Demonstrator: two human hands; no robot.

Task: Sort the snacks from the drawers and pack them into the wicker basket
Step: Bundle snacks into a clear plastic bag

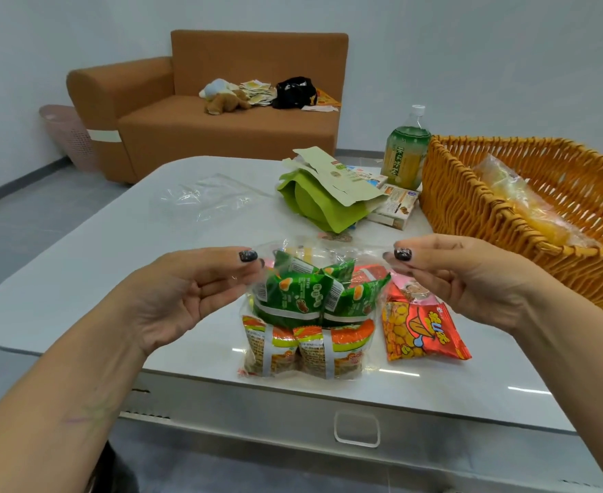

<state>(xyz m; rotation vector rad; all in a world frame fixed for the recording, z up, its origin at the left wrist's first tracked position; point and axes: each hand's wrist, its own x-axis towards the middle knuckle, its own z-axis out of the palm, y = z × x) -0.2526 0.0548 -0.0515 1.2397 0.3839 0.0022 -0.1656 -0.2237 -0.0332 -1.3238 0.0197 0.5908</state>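
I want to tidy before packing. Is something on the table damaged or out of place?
Yes: the torn-open pale green paper pouch lies collapsed at the white table's far side, its flap ripped, on small cartons.

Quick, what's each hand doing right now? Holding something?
Left hand: pinches the top left edge of the clear bag of snack packets.
Right hand: pinches the bag's top right edge.

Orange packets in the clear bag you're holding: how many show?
2, side by side along the bottom of the clear bag: one left, one right, under the green packets. More may be hidden behind.
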